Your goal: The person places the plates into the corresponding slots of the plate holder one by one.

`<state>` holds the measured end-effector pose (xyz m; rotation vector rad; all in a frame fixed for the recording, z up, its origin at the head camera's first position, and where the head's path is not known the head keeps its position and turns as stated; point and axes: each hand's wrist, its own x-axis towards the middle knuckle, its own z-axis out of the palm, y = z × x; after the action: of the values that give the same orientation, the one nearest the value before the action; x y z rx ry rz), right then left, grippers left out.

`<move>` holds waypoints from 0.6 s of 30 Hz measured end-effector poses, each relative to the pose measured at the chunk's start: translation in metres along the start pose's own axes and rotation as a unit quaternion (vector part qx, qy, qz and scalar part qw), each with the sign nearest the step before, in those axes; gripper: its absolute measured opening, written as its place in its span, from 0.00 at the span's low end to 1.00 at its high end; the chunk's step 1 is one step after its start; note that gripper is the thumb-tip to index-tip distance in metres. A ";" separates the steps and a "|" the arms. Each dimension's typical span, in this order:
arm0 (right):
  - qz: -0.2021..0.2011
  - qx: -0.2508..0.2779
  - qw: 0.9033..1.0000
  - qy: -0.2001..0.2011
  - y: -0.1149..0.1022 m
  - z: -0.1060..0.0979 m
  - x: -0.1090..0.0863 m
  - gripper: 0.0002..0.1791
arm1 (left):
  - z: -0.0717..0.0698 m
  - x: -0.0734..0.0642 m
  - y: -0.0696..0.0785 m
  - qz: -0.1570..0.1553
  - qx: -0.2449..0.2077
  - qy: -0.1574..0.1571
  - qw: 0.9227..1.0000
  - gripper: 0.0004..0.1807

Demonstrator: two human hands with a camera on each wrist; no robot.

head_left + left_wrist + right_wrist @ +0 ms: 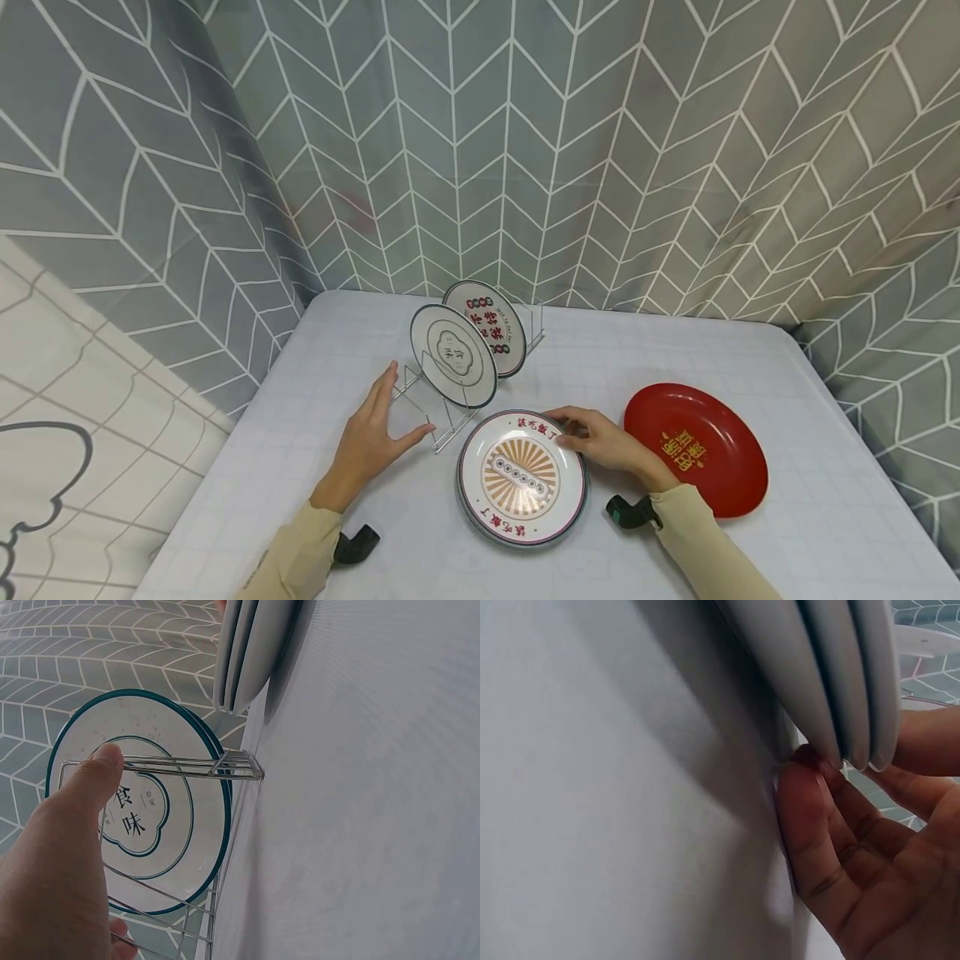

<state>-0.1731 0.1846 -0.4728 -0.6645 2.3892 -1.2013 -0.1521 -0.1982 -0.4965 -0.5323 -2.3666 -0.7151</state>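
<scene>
My left hand (367, 437) is spread at the near left end of a wire plate rack (180, 766), thumb and fingers fairly straight. Its thumb overlaps the rack's end wire in the left wrist view; firm contact is unclear. Standing tilted in the rack are a white plate with a dark green rim (452, 354) and, behind it, a plate with red characters (498, 321). On the table lies a stack of plates (520, 479), the top one with an orange ray pattern. My right hand (607, 442) pinches the stack's right rim, thumb on top and fingers curled at the lower edge.
A red oval plate (720, 450) with yellow characters lies right of the stack, beside the right forearm. The white-clothed table (585, 350) backs onto patterned grey curtains (525, 167). Black wrist cameras (356, 546) sit at both sleeves.
</scene>
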 end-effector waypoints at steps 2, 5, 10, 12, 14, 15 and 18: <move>-0.003 -0.005 1.000 0.004 0.001 -0.002 0.000 0.22 | 0.000 0.000 0.000 0.002 -0.001 0.001 1.000 0.63; -0.001 -0.001 1.000 0.018 0.000 -0.006 -0.002 0.21 | 0.000 0.000 0.001 0.004 -0.002 0.002 1.000 0.63; 0.024 0.023 0.998 0.060 -0.004 -0.017 -0.005 0.22 | 0.000 0.001 0.002 0.000 -0.004 -0.003 1.000 0.63; 0.033 0.032 0.997 0.068 -0.005 -0.023 -0.007 0.23 | 0.000 0.001 0.002 0.000 -0.003 -0.003 1.000 0.63; 0.047 0.049 0.995 0.068 -0.006 -0.029 -0.008 0.24 | 0.000 0.000 0.001 0.001 -0.001 -0.002 1.000 0.63; 0.052 0.057 0.995 0.064 -0.006 -0.031 -0.009 0.24 | 0.000 0.000 0.001 0.003 -0.001 0.000 1.000 0.63; 0.066 0.085 0.993 0.040 -0.007 -0.038 -0.011 0.25 | 0.000 0.000 0.000 0.007 0.001 0.004 1.000 0.63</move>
<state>-0.1828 0.2115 -0.4442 -0.4064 2.3196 -1.3775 -0.1521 -0.1981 -0.4962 -0.5439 -2.3541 -0.7076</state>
